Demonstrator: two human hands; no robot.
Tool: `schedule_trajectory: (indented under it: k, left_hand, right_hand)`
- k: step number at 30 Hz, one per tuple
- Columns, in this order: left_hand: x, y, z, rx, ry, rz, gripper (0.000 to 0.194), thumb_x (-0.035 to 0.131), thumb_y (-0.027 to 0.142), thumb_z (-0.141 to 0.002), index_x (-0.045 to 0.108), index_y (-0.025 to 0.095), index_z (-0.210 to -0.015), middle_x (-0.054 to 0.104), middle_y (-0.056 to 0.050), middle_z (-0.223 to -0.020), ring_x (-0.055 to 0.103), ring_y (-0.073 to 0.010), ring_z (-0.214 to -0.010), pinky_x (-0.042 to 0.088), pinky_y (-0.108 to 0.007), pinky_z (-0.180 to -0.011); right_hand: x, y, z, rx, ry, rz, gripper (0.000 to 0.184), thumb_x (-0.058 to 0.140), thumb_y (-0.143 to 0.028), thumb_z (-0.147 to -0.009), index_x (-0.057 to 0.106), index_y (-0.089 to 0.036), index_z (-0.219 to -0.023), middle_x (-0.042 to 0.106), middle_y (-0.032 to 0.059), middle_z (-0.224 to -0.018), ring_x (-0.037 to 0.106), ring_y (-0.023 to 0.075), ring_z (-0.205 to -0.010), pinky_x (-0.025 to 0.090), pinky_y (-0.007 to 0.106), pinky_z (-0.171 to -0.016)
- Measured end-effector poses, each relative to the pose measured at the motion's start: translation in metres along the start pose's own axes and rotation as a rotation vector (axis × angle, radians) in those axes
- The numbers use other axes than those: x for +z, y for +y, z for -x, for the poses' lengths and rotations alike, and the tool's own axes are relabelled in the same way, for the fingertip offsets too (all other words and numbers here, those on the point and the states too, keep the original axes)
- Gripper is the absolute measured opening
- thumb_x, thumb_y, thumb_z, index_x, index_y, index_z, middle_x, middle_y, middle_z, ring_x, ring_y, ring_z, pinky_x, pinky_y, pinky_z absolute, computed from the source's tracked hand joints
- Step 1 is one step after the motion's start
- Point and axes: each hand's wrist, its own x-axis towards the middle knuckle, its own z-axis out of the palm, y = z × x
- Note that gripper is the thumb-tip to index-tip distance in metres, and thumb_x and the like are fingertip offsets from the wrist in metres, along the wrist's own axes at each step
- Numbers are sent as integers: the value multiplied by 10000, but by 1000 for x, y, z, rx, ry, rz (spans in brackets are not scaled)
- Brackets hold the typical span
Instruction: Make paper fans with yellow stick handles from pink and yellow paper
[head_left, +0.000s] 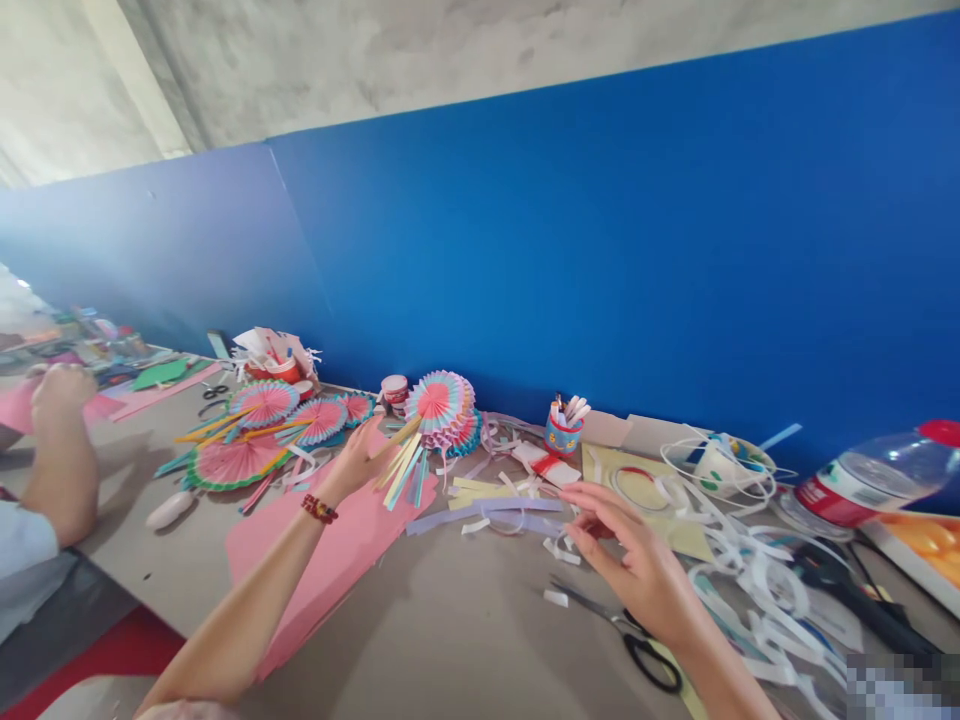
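My left hand (360, 462), a beaded bracelet on its wrist, reaches to the stick handle of a pleated paper fan (437, 408) with a pink middle and pale blue edge. Its fingers close around the stick; more fans with strip handles lie under and behind this one. Beneath my left forearm are pink paper sheets (322, 570). My right hand (626, 555) hovers with bent fingers apart, holding nothing I can see. Just below it lie black-handled scissors (649, 660), partly hidden by the hand. Lilac paper strips (487, 515) lie between both hands.
Finished-looking fans (240, 460) lie at left, near a person's arm (64, 460). Along the blue partition (570, 220) stand a pen cup (564, 432) and a roll of white cord (731, 470). White strips (757, 590), a glue gun (847, 590) and a bottle (870, 480) crowd the right.
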Motion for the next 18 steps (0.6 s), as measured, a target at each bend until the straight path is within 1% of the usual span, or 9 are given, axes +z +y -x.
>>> schedule_trajectory:
  k: [3, 5, 6, 7, 8, 10, 13, 16, 18]
  left_hand:
    - [-16, 2, 43, 23, 1, -46, 606, 466, 500, -968, 348, 226, -1496, 421, -147, -1506, 382, -324, -1409, 346, -516, -1134]
    - [-23, 7, 77, 41, -22, -81, 613, 517, 524, -939, 390, 253, -1475, 421, -121, -1516, 355, -326, -1425, 327, -521, -1145]
    - [-25, 9, 94, 49, -47, -113, 659, 571, 538, -906, 396, 259, -1476, 413, -118, -1527, 338, -337, -1432, 313, -528, -1151]
    - [-26, 10, 110, 66, -108, -217, 716, 584, 565, -887, 363, 266, -1500, 383, -116, -1551, 322, -345, -1440, 308, -536, -1151]
    - [-25, 11, 125, 68, -158, -310, 778, 595, 590, -870, 325, 264, -1522, 356, -119, -1569, 311, -350, -1445, 310, -539, -1147]
    - [-21, 10, 150, 73, -203, -414, 832, 585, 627, -859, 299, 236, -1536, 357, -140, -1567, 328, -345, -1439, 337, -524, -1132]
    - [-12, 6, 169, 73, -209, -499, 735, 511, 600, -913, 339, 219, -1518, 382, -142, -1554, 344, -332, -1436, 335, -538, -1126]
    - [-6, 7, 172, 92, -185, -537, 614, 451, 511, -954, 415, 191, -1476, 409, -153, -1536, 372, -338, -1420, 356, -554, -1102]
    - [-7, 8, 169, 113, -191, -528, 545, 444, 460, -953, 492, 184, -1420, 465, -157, -1497, 427, -343, -1385, 397, -544, -1070]
  right_hand:
    - [2, 3, -1, 0, -2, 5, 322, 500, -420, -970, 603, -274, -1238, 522, 113, -1382, 665, 172, -860, 567, 227, -559]
    - [3, 4, -1, -16, 1, 15, 313, 504, -415, -968, 613, -276, -1227, 535, 109, -1371, 671, 169, -846, 588, 252, -618]
    - [2, 4, -1, -26, 1, 25, 310, 507, -413, -966, 619, -279, -1222, 544, 105, -1364, 674, 169, -844, 594, 261, -640]
    - [0, 4, -1, -33, -3, 38, 310, 510, -412, -963, 622, -283, -1221, 551, 102, -1359, 677, 174, -851, 594, 264, -643]
    - [-3, 3, -1, -39, -7, 54, 314, 513, -412, -961, 622, -287, -1228, 556, 102, -1356, 680, 182, -868, 591, 259, -627]
    - [-13, 2, 0, -41, 9, 88, 333, 519, -411, -958, 608, -288, -1254, 565, 110, -1343, 679, 203, -918, 572, 238, -568]
    - [-31, 0, 6, -57, 83, 137, 336, 522, -395, -961, 596, -279, -1268, 570, 116, -1326, 677, 207, -926, 576, 247, -590]
    - [-45, 0, 21, -65, 127, 178, 312, 525, -377, -961, 612, -274, -1242, 569, 108, -1332, 683, 184, -861, 595, 311, -742]
    - [-49, 3, 38, -15, 140, 192, 306, 521, -382, -962, 625, -271, -1228, 580, 106, -1324, 683, 179, -843, 594, 317, -764]
